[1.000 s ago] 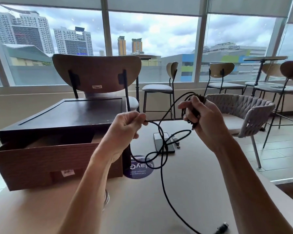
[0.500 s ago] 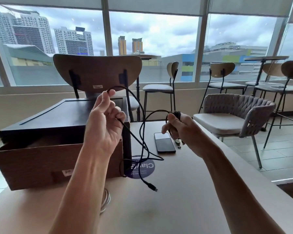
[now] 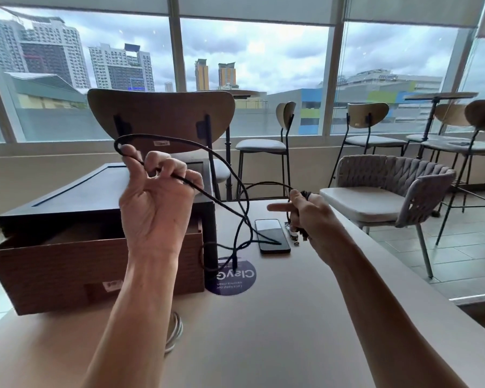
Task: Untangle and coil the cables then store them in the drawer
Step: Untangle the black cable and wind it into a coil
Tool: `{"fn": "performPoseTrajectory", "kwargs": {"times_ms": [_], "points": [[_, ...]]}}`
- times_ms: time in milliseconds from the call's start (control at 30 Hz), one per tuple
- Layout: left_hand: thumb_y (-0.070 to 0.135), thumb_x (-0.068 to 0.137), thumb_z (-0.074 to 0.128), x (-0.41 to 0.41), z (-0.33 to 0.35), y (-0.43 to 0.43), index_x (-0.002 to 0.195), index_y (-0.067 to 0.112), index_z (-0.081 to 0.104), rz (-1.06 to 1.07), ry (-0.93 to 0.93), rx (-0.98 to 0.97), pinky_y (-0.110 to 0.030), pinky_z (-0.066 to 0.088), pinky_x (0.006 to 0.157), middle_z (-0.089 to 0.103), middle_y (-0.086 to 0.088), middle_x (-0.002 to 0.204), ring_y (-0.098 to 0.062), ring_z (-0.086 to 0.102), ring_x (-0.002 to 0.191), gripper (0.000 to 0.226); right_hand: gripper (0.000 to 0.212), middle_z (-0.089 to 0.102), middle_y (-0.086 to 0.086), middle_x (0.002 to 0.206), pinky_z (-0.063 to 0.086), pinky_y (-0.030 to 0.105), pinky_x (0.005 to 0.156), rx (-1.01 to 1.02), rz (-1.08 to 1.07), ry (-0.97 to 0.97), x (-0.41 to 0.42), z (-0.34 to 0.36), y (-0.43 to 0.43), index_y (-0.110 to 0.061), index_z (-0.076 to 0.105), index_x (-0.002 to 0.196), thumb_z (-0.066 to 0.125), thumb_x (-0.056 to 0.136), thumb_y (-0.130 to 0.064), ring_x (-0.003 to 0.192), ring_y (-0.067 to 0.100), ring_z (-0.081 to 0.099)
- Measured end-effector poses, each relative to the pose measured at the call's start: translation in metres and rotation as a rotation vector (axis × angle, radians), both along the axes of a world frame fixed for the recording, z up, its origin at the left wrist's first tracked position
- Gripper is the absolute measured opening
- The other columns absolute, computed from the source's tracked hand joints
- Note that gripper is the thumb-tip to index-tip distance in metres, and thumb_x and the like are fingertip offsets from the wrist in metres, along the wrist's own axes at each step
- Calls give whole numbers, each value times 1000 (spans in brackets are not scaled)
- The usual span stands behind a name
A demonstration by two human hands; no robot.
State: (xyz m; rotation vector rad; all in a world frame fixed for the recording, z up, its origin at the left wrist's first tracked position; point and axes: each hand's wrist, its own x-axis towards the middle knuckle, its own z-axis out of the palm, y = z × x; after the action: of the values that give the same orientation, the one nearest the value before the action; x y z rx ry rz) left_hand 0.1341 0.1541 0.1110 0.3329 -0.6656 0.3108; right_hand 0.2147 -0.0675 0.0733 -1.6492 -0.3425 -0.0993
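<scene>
A thin black cable [image 3: 237, 175] loops in the air between my two hands above the table. My left hand [image 3: 154, 203] is raised in front of the drawer unit and pinches the cable, a loop arching over its fingers. My right hand [image 3: 305, 217] grips a small bundle of the same cable, index finger pointing left. The cable's loose end hangs down to the purple sticker [image 3: 233, 277]. The wooden drawer [image 3: 56, 270] stands pulled out of its black cabinet [image 3: 76, 191] on the left. A coiled white cable [image 3: 175, 331] lies partly hidden behind my left forearm.
A black phone [image 3: 272, 236] lies on the beige table [image 3: 291, 331] beside small metal pieces [image 3: 293, 238]. A wooden-backed chair [image 3: 163, 119] stands behind the cabinet, a woven grey chair [image 3: 389, 197] to the right. The table's right edge drops to a tiled floor.
My left hand rose higher, drawing the cable up so its loose end now hangs over the sticker. My right hand lowered toward the phone, still holding its bundle.
</scene>
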Motion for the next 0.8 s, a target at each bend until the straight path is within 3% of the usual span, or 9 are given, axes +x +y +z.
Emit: {"fn": "performPoseTrajectory", "kwargs": {"times_ms": [100, 267, 333, 433, 533, 600, 667, 733, 800], "points": [[27, 97, 49, 2, -10, 14, 93, 29, 65, 88, 49, 298, -30, 37, 78, 47, 12, 85, -6, 43, 76, 17, 35, 74, 21, 98, 31, 38, 60, 150, -28, 49, 5, 2, -7, -7, 51, 80, 38, 107, -25, 40, 7, 34], [25, 92, 55, -5, -25, 26, 94, 12, 76, 308, 216, 1355, -29, 43, 87, 65, -6, 85, -18, 57, 85, 24, 30, 58, 40, 115, 36, 41, 65, 142, -70, 30, 12, -4, -8, -13, 48, 84, 42, 103, -36, 39, 4, 39], [28, 96, 59, -12, -18, 20, 98, 8, 77, 284, 247, 1535, -25, 47, 88, 67, -12, 87, -20, 59, 87, 27, 34, 65, 36, 108, 37, 40, 62, 94, -90, 8, 11, -3, -7, -13, 47, 80, 41, 103, -37, 40, 6, 38], [47, 91, 49, -20, -6, 4, 101, 0, 73, 246, 429, 1730, -31, 56, 83, 74, -15, 84, -24, 70, 76, 54, 36, 76, 16, 93, 35, 34, 58, 102, -50, -41, 6, 6, -8, -14, 39, 74, 36, 108, -26, 44, 11, 33], [69, 89, 34, -15, -6, -18, 108, 9, 67, 357, 578, 2123, -37, 48, 95, 77, -7, 81, -19, 75, 67, 70, 33, 77, 11, 88, 36, 31, 57, 108, -20, -54, 2, 11, -9, -13, 38, 77, 36, 108, -24, 51, 16, 32], [75, 86, 33, -10, -10, -37, 111, 12, 63, 351, 596, 2159, -40, 47, 100, 78, -4, 81, -18, 76, 69, 74, 34, 77, 9, 87, 37, 30, 56, 80, -19, -55, 0, 12, -10, -12, 39, 77, 36, 108, -25, 53, 16, 32], [71, 89, 42, -2, -19, -54, 101, 8, 64, 392, 571, 2078, -41, 54, 90, 77, -6, 78, -20, 76, 70, 68, 34, 77, 10, 86, 34, 31, 57, 83, -4, -54, -3, 15, -10, -12, 39, 77, 36, 108, -24, 49, 14, 30], [48, 100, 51, 7, -32, -68, 93, 4, 65, 506, 574, 2034, -31, 56, 71, 76, -7, 75, -19, 73, 61, 47, 37, 77, 12, 88, 30, 33, 56, 94, 7, -67, -5, 17, -10, -12, 40, 74, 35, 108, -23, 44, 11, 28], [27, 103, 53, 11, -41, -74, 89, 5, 66, 598, 599, 1989, -22, 48, 56, 71, -6, 70, -16, 65, 54, 29, 37, 77, 13, 90, 30, 34, 56, 91, 10, -72, -6, 18, -11, -14, 39, 73, 35, 108, -22, 41, 9, 28]]}}
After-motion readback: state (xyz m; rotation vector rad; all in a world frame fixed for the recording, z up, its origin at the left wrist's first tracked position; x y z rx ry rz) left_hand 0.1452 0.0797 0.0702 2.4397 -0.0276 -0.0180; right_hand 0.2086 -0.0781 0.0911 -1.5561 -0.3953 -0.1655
